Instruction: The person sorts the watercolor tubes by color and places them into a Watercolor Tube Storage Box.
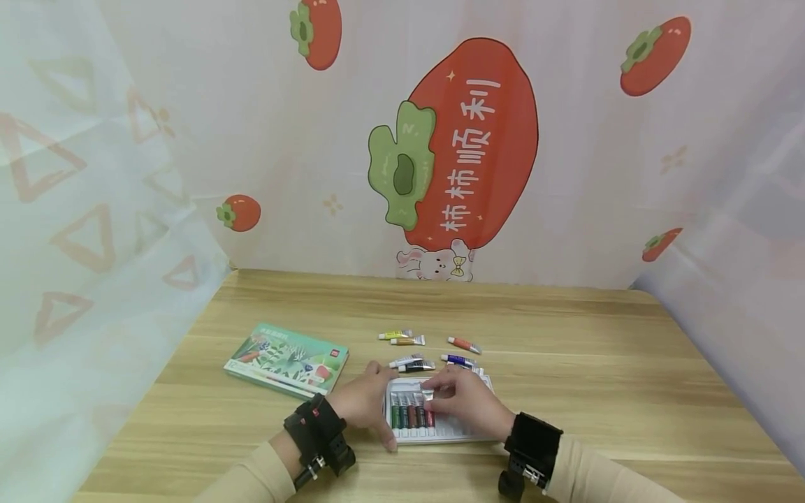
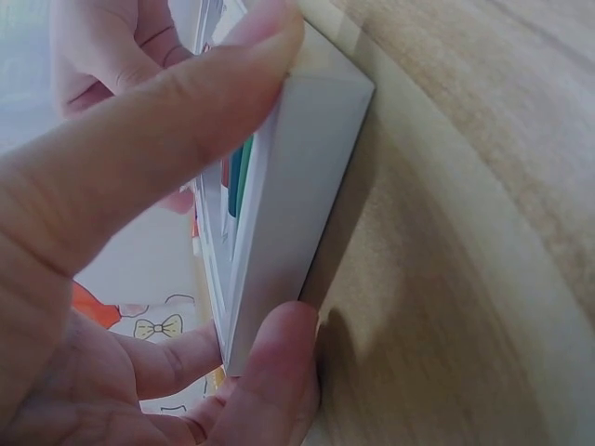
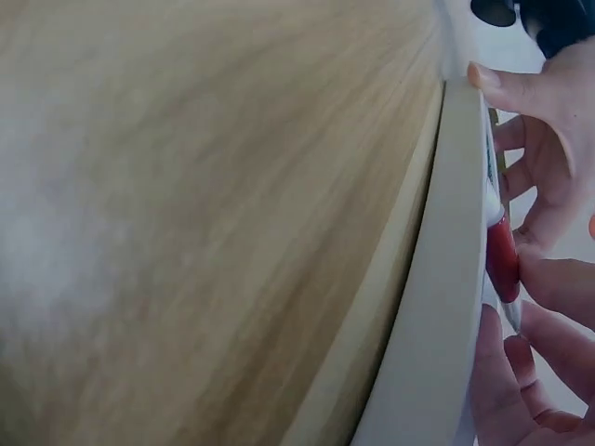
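Observation:
A white paint tray (image 1: pixel 443 440) lies on the table, with several paint tubes (image 1: pixel 404 416) in green, brown and dark shades side by side in its left part. My left hand (image 1: pixel 361 400) grips the tray's left end; in the left wrist view its thumb (image 2: pixel 186 130) lies over a corner and other fingers touch the far corner. Above the tray, my right hand (image 1: pixel 462 399) pinches a red paint tube (image 3: pixel 502 258) between thumb and finger. That tube's white cap points toward the near edge, beside the row. Part of the tray is hidden under the right hand.
Behind the tray lie loose tubes: yellow (image 1: pixel 395 334), ochre (image 1: pixel 409 341), orange (image 1: pixel 465 344), blue (image 1: pixel 459 360), black (image 1: pixel 416 366) and white (image 1: pixel 405 360). A green illustrated box (image 1: pixel 286 360) lies to the left. A printed curtain (image 1: pixel 566 209) hangs behind the table.

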### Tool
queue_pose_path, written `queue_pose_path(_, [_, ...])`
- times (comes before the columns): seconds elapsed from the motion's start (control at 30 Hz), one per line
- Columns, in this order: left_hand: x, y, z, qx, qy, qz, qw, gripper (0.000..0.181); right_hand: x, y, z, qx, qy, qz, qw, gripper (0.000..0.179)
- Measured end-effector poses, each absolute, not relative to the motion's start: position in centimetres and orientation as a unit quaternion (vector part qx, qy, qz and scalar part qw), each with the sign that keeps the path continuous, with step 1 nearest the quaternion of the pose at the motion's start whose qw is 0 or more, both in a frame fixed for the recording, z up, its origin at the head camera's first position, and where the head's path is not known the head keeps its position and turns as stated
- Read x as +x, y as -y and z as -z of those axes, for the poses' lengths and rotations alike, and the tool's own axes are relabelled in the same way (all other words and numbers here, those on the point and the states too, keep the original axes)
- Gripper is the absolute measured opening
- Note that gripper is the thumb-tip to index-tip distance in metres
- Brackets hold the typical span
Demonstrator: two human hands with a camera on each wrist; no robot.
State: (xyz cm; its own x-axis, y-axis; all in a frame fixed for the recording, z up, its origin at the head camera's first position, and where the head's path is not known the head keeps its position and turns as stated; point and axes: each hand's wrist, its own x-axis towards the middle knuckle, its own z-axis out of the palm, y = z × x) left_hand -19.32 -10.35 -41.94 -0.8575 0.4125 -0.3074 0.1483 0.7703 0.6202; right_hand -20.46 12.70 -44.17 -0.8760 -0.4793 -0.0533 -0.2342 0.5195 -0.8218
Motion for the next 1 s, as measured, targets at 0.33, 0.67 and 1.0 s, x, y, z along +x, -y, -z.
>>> queue_pose_path(0.33, [-19.2, 10.2, 41.7, 0.156, -0.917, -0.297, 0.215, 0.115, -20.0, -13.0, 43.9, -0.255, -0.877, 0.389, 0.125, 0.027])
queue_pose_path(0.67, [-19.1, 10.4, 41.8, 0.147, -0.918, -0.294, 0.22, 0.116, -19.7, -13.3, 43.3, -0.351, -0.882, 0.303, 0.085, 0.027])
queue_pose_path(1.0, [-19.2, 10.2, 41.7, 0.15, -0.917, -0.296, 0.222, 0.113, -20.0, -13.0, 42.2, -0.365, -0.886, 0.264, 0.112, 0.027])
